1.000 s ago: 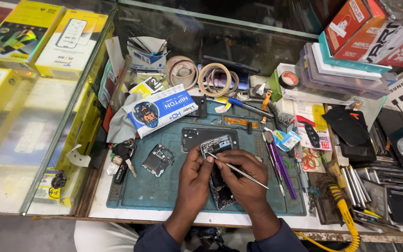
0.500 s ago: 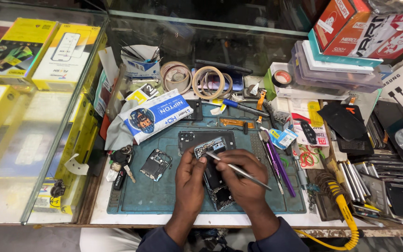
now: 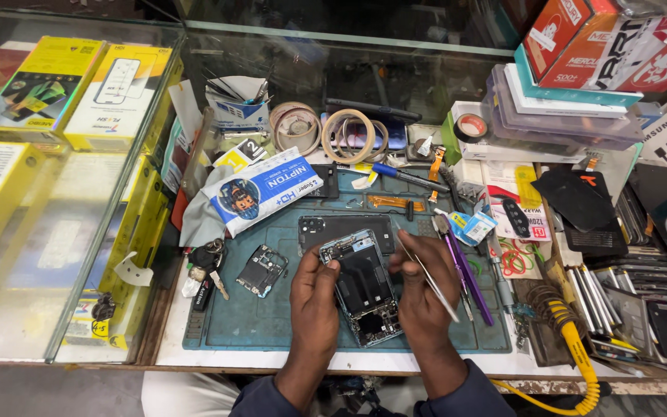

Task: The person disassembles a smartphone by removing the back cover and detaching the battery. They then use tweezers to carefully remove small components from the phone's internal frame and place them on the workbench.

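Observation:
An opened smartphone (image 3: 362,286) with its back cover off lies tilted on the teal work mat (image 3: 272,324). My left hand (image 3: 314,289) grips its left edge. My right hand (image 3: 422,289) rests against the phone's right edge and holds metal tweezers (image 3: 430,279), their tips pointing down and right, away from the phone. A black back cover (image 3: 349,228) lies just beyond the phone. A small black inner frame part (image 3: 260,269) sits on the mat to the left.
A white and blue pouch (image 3: 260,189) lies at the mat's far left. Tape rolls (image 3: 326,127) stand behind. Purple tools (image 3: 468,266) and a yellow coiled cable (image 3: 573,340) are at right. A glass case (image 3: 63,177) with yellow boxes is on the left. Stacked boxes (image 3: 580,69) sit far right.
The phone has turned from nearly crosswise to lengthwise between my hands. The tweezers now angle down to the right beside it.

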